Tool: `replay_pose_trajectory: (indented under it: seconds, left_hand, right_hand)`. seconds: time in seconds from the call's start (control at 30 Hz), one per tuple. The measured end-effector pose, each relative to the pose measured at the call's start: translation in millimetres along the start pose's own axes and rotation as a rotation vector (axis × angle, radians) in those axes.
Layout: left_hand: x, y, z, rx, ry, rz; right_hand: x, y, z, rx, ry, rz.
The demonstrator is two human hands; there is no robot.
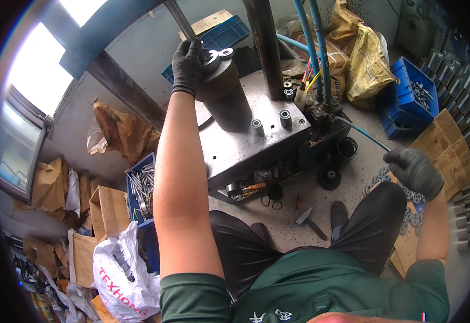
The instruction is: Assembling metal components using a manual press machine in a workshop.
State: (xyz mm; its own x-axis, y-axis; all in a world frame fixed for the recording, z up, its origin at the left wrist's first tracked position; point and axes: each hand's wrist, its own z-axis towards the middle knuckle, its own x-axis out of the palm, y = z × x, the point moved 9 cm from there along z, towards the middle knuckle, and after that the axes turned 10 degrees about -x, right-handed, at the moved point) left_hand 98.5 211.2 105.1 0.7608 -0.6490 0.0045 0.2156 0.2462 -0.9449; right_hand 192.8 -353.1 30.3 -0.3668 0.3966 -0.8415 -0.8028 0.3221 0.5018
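My left hand, in a dark glove, is closed at the top of a thick steel cylinder, around the lower end of a metal rod that slants down from above. The fingers partly hide the rod's end. Beside them a bearing ring and a smaller bearing rest on the cylinder. The cylinder stands on a steel press table. My right hand, also gloved, is wrapped around the end of a long blue lever running to the mechanism beside the table.
Small bearing-fitted sleeves stand on the table near a dark column. A hammer lies on the floor between my feet. Blue bins and stacked metal tubes are at right; a white bag sits at left.
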Motion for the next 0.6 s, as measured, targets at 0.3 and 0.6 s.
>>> replay_pose_trajectory:
  seconds: [0.3,0.6]
  left_hand:
    - [-2.6,1.1,2.1,0.004,-0.001,-0.016]
    - [-6.7,9.2,6.1,-0.032,0.009,0.006]
  right_hand:
    - [15.8,-7.8,-5.3,-0.087,0.22,-0.158]
    - [15.5,1.7,-2.1,-0.112,0.191,-0.166]
